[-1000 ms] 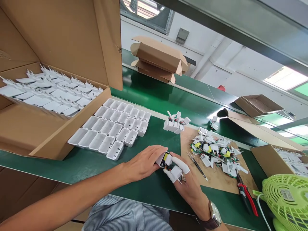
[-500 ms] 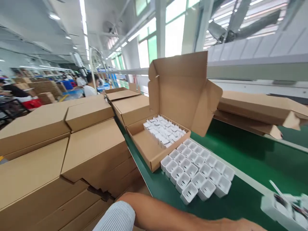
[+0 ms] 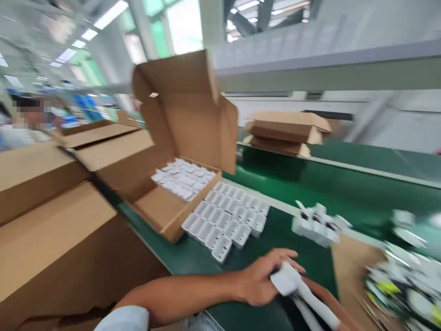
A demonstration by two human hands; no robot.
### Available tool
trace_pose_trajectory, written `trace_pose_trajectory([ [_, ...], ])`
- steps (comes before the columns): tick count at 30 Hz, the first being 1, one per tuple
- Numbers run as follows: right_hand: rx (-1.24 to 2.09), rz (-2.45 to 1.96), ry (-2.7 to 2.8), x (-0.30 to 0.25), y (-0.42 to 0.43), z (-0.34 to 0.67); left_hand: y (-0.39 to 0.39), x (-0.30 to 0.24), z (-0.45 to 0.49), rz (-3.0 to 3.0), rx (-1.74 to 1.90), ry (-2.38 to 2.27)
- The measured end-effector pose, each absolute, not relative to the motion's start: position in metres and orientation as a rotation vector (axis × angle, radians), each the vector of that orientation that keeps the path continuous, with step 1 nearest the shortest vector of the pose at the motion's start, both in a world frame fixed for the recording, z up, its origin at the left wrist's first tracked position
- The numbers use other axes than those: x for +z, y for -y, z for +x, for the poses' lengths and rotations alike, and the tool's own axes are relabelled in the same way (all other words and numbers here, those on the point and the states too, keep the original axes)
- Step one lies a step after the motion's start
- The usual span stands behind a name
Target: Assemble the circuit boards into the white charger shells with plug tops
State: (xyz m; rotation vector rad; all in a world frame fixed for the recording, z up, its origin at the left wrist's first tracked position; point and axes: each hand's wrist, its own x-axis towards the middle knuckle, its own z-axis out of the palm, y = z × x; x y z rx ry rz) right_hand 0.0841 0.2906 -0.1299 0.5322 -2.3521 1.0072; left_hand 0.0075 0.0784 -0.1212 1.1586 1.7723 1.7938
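My left hand (image 3: pixel 267 278) is closed round a white charger shell (image 3: pixel 283 280) low in the view, over the green table. My right hand (image 3: pixel 319 303) comes in beneath it with white finger cots on its fingers, which press against the same shell. The picture is smeared by motion. Just behind the hands stands a block of several empty white shells (image 3: pixel 225 218) in rows. To the right of them sits a small cluster of part-built chargers (image 3: pixel 319 225) with plug pins sticking up.
An open cardboard box (image 3: pixel 161 214) with white plug parts in it stands left of the shell rows, lid flap upright. Stacked closed cartons (image 3: pixel 51 216) fill the left. A heap of circuit boards and parts (image 3: pixel 403 280) lies at right. Folded boxes (image 3: pixel 285 133) rest on the far belt.
The view has swung back right and down from the cartons on the left. Both hands show again, still on the white shell.
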Motion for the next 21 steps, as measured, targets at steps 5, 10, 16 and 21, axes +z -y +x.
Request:
trace_pose_trajectory([
  [5,0.877,0.567,2.463,-0.102,-0.277,0.108,-0.081,-0.121,0.004,0.754,1.917,-1.51],
  [10,0.854,0.559,2.49,-0.101,-0.271,0.105,-0.08,-0.127,0.003,0.654,1.947,-1.463],
  [16,0.821,0.543,2.527,-0.103,-0.273,0.109,-0.076,-0.123,0.004,0.848,1.905,-1.535],
  [21,0.85,0.508,2.526,-0.107,-0.27,0.109,-0.069,-0.12,0.006,1.088,1.815,-1.647],
])
